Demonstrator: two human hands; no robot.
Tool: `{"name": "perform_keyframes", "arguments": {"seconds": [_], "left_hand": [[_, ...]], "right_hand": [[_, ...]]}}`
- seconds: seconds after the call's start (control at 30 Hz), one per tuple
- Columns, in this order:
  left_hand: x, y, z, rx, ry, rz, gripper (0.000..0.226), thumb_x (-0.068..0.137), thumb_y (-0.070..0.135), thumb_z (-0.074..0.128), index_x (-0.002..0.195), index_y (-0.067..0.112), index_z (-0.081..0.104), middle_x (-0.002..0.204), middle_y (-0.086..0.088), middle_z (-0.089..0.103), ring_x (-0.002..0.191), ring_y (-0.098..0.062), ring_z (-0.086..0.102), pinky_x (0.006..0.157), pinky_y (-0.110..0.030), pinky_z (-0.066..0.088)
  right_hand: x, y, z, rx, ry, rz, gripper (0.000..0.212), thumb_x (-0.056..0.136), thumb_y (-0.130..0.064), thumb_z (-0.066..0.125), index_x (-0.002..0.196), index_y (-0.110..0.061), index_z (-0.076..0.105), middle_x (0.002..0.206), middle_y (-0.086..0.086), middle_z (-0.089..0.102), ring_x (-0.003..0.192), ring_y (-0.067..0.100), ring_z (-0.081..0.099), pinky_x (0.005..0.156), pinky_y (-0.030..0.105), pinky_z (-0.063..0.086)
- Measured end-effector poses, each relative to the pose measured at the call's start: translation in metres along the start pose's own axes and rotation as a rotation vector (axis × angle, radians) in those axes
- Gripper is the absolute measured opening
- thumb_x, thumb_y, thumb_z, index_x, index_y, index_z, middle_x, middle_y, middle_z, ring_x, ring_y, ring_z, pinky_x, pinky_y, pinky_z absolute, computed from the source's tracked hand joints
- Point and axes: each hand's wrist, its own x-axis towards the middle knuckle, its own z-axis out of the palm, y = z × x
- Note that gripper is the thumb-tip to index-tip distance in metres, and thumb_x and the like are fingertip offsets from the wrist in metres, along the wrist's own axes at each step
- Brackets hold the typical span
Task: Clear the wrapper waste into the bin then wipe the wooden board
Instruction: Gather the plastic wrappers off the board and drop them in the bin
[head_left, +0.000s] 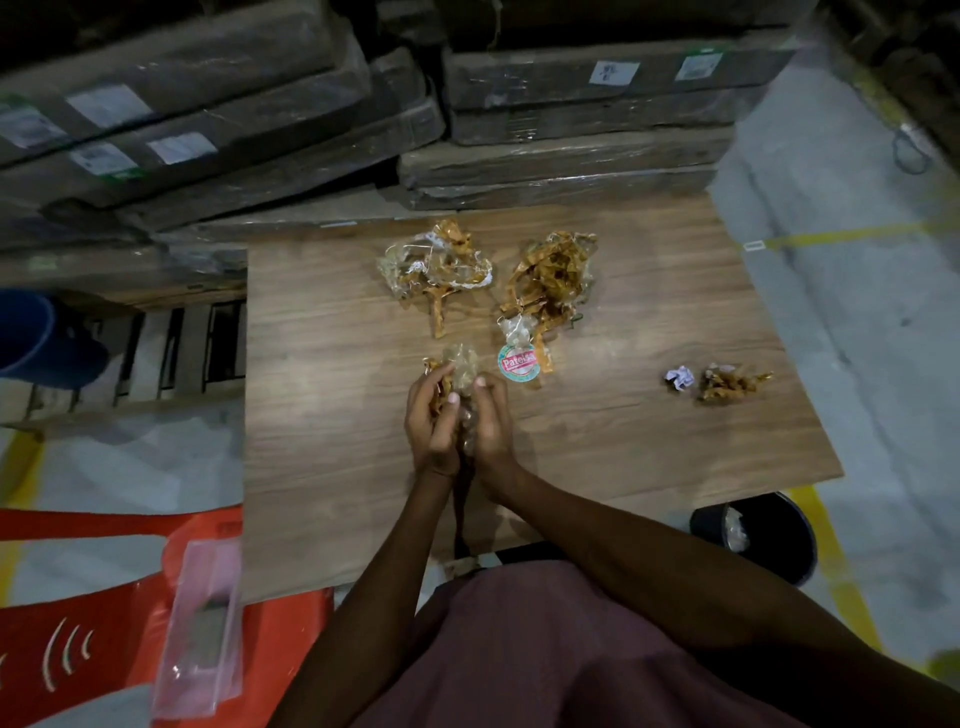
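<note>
On the wooden board (332, 395) lie clumps of clear plastic and brown tape waste: one clump (436, 265) at the back middle, a bigger one (553, 275) to its right with a round red label (518, 362), and a small brown clump (727, 383) beside a crumpled white paper ball (680, 375) at the right. My left hand (431, 415) and my right hand (491, 421) are pressed together at the board's middle, both gripping one crumpled clear wrapper (462, 364). A black bin (779, 540) stands on the floor below the board's right front corner, with waste inside.
Stacks of wrapped flat cartons (571, 104) rise behind the board. A red plastic chair (104, 623) with a clear pink case (202, 623) on it stands at front left. A blue container (36, 332) sits at far left. Grey floor with yellow lines lies to the right.
</note>
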Motion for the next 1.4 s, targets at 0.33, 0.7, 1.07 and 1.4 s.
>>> {"name": "perform_keyframes", "arguments": {"seconds": [0.33, 0.7, 1.07, 1.4], "left_hand": [[0.006, 0.077, 0.044, -0.192, -0.055, 0.135, 0.037, 0.093, 0.029, 0.056, 0.122, 0.009, 0.069, 0.124, -0.010, 0.068, 0.119, -0.031, 0.062, 0.101, -0.052, 0.049], [-0.043, 0.142, 0.147, -0.271, -0.196, 0.188, 0.029, 0.090, 0.034, 0.057, 0.098, 0.008, 0.068, 0.098, -0.013, 0.068, 0.092, -0.011, 0.062, 0.082, -0.024, 0.047], [-0.147, 0.157, 0.282, -0.281, -0.275, 0.115, 0.017, 0.081, 0.001, 0.050, 0.093, -0.004, 0.062, 0.084, -0.001, 0.060, 0.074, 0.003, 0.056, 0.066, -0.016, 0.043], [-0.234, 0.125, 0.404, -0.159, -0.572, -0.065, 0.018, 0.076, 0.005, 0.047, 0.087, -0.003, 0.060, 0.081, -0.001, 0.060, 0.069, 0.000, 0.053, 0.061, -0.026, 0.044]], "right_hand": [[-0.019, -0.078, -0.019, 0.074, 0.164, -0.258, 0.031, 0.099, -0.033, 0.045, 0.120, -0.013, 0.056, 0.113, 0.000, 0.062, 0.102, 0.006, 0.061, 0.087, 0.022, 0.050], [-0.042, -0.140, -0.117, 0.210, 0.407, -0.387, 0.019, 0.086, -0.042, 0.062, 0.103, -0.033, 0.060, 0.106, 0.000, 0.063, 0.099, 0.018, 0.061, 0.088, 0.044, 0.052], [-0.069, -0.156, -0.281, 0.230, 0.519, -0.366, 0.019, 0.093, -0.026, 0.057, 0.112, -0.025, 0.055, 0.109, 0.000, 0.063, 0.092, 0.007, 0.064, 0.080, 0.031, 0.053], [-0.077, -0.131, -0.424, 0.374, 0.862, -0.174, 0.024, 0.096, -0.030, 0.054, 0.119, -0.026, 0.049, 0.120, 0.015, 0.063, 0.100, 0.025, 0.067, 0.084, 0.039, 0.057]]}}
